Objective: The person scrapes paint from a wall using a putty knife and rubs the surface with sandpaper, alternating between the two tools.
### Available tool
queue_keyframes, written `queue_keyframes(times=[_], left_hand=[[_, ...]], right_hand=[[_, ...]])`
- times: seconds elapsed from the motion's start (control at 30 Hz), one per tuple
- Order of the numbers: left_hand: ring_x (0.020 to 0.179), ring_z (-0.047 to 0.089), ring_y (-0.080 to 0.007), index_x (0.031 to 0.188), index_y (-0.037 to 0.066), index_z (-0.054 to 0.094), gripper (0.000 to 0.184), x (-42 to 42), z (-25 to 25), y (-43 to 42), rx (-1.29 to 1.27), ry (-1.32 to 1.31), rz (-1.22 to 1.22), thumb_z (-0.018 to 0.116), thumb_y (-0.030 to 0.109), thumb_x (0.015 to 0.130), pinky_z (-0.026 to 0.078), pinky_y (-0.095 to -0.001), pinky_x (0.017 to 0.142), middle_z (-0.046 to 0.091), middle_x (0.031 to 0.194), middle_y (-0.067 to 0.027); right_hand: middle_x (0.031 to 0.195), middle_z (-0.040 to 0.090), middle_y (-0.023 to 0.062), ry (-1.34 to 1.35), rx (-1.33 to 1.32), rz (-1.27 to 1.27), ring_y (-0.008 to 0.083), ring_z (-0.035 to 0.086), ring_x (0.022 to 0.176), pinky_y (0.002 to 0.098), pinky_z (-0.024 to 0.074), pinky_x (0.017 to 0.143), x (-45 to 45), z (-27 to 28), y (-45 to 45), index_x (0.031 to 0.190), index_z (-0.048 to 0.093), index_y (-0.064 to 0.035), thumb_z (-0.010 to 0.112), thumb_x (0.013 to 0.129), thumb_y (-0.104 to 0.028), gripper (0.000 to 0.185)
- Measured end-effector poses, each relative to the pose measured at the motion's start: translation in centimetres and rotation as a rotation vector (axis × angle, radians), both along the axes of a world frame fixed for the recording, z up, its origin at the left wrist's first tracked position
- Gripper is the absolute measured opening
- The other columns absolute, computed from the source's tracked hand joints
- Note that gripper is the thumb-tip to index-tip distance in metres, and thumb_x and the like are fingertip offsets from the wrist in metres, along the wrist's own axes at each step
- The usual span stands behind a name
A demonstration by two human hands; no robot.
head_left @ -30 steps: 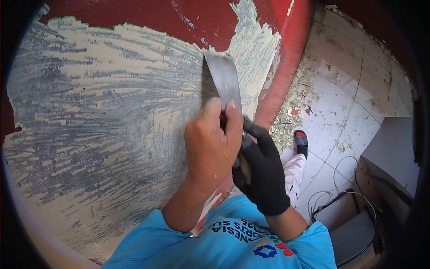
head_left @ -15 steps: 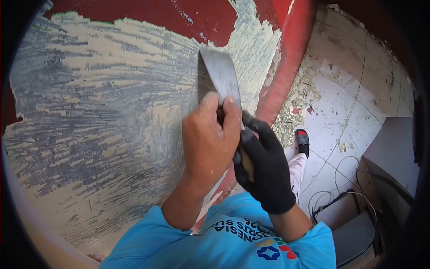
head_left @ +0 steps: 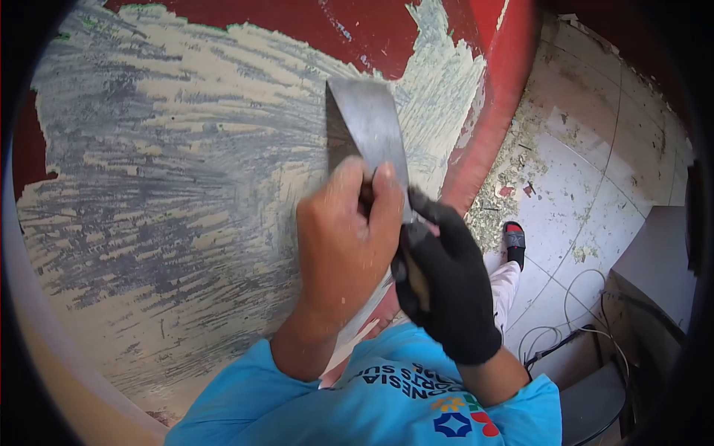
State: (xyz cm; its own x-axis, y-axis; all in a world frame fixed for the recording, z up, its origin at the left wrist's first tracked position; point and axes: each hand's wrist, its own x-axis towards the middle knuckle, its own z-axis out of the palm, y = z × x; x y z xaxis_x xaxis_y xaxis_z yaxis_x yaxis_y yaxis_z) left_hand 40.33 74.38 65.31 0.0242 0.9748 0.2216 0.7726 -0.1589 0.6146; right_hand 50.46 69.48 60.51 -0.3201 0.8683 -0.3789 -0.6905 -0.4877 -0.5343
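A wide metal scraper [head_left: 372, 123] lies with its blade edge at the scraped, cream-and-grey streaked part of the wall [head_left: 193, 156], just under the remaining red paint [head_left: 297, 30]. My bare left hand [head_left: 346, 238] pinches the lower blade between thumb and fingers. Around the scraper's handle [head_left: 418, 286], my right hand [head_left: 454, 286] is closed in a black glove. Part of the handle is hidden by the glove.
To the right, paint flakes [head_left: 491, 212] litter the white tiled floor [head_left: 569, 186]. One foot in a black-and-red sandal [head_left: 514, 236] stands there. Loose cables [head_left: 580, 305] and a grey panel [head_left: 658, 253] are at the lower right.
The wall and floor have shifted rightward in view. Against the wall, the scraper blade has moved left, away from the red edge on the right, with both hands still on it.
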Motion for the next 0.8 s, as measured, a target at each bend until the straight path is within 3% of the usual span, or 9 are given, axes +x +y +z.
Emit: queue_keyframes(times=[0.1,0.13,0.3,0.37,0.43,0.47,0.63,0.73,0.8], left_hand=[[0.041,0.049,-0.0183,0.065,0.000,0.045,0.028,-0.3,1.1,-1.3,-0.126,-0.006,0.097,0.058,0.011,0.088,0.037,-0.0330,0.042,0.050,0.051,-0.0142],[0.042,0.050,-0.0205,0.065,0.000,0.046,0.027,-0.3,1.0,-0.7,-0.088,-0.040,0.046,0.058,0.010,0.087,0.037,-0.0331,0.042,0.050,0.051,-0.0141],[0.041,0.049,-0.0185,0.066,-0.001,0.047,0.026,0.2,1.5,-1.0,0.030,-0.036,-0.007,0.059,0.008,0.087,0.037,-0.0320,0.041,0.051,0.051,-0.0135],[0.042,0.051,-0.0210,0.066,-0.001,0.047,0.025,0.1,2.7,-1.8,-0.131,-0.071,0.113,0.059,0.008,0.087,0.038,-0.0329,0.043,0.053,0.053,-0.0148],[0.042,0.050,-0.0172,0.064,-0.001,0.046,0.027,0.0,2.3,0.1,0.107,0.077,-0.017,0.059,0.007,0.086,0.037,-0.0322,0.042,0.049,0.050,-0.0144],[0.042,0.049,-0.0173,0.064,-0.001,0.046,0.027,0.1,2.3,0.4,0.060,0.032,0.011,0.059,0.008,0.086,0.037,-0.0325,0.042,0.048,0.050,-0.0145],[0.042,0.048,-0.0213,0.065,-0.001,0.045,0.028,-0.2,3.5,-1.3,-0.011,0.038,0.046,0.059,0.011,0.087,0.036,-0.0345,0.043,0.049,0.052,-0.0157],[0.041,0.047,-0.0205,0.065,-0.001,0.045,0.028,-0.6,3.3,-0.2,0.000,0.042,0.027,0.059,0.011,0.087,0.037,-0.0346,0.043,0.049,0.053,-0.0164],[0.042,0.048,-0.0209,0.065,-0.001,0.045,0.028,-0.6,3.3,-0.6,0.039,0.079,0.026,0.059,0.011,0.086,0.037,-0.0345,0.043,0.049,0.053,-0.0168]], right_hand=[[0.064,0.053,0.0045,0.199,-0.192,0.079,0.0078,0.044,0.040,0.0221,0.0322,0.035,0.7,1.8,-0.8,0.128,0.041,-0.0053,0.054,0.092,-0.020,0.041],[0.065,0.053,0.0049,0.163,-0.117,-0.011,0.0081,0.044,0.039,0.0222,0.0322,0.034,0.0,1.1,-0.5,0.128,0.041,-0.0050,0.053,0.092,-0.019,0.041],[0.066,0.053,0.0054,0.131,-0.074,-0.049,0.0089,0.045,0.039,0.0223,0.0327,0.034,-0.3,1.8,-1.3,0.127,0.041,-0.0034,0.053,0.092,-0.020,0.041],[0.065,0.053,0.0054,0.114,-0.112,0.013,0.0090,0.045,0.039,0.0222,0.0324,0.033,-0.1,2.5,-1.0,0.128,0.040,-0.0030,0.053,0.093,-0.020,0.041],[0.065,0.053,0.0052,-0.030,0.080,-0.026,0.0089,0.044,0.038,0.0223,0.0321,0.033,-0.3,2.3,-0.1,0.127,0.040,-0.0025,0.052,0.093,-0.020,0.040],[0.065,0.053,0.0052,-0.034,0.084,-0.020,0.0089,0.044,0.038,0.0223,0.0321,0.033,-0.3,2.5,-0.4,0.127,0.040,-0.0025,0.052,0.093,-0.020,0.040],[0.065,0.053,0.0054,0.215,-0.133,-0.019,0.0088,0.043,0.038,0.0232,0.0314,0.033,-0.8,3.6,-1.7,0.126,0.041,-0.0020,0.052,0.092,-0.016,0.038],[0.065,0.053,0.0053,0.190,-0.068,-0.051,0.0085,0.043,0.038,0.0230,0.0315,0.033,-1.1,3.3,-0.5,0.125,0.041,-0.0025,0.052,0.092,-0.017,0.038],[0.065,0.053,0.0053,0.008,0.009,-0.010,0.0078,0.043,0.038,0.0229,0.0312,0.033,-0.9,3.7,0.1,0.125,0.039,-0.0021,0.052,0.093,-0.019,0.038]])
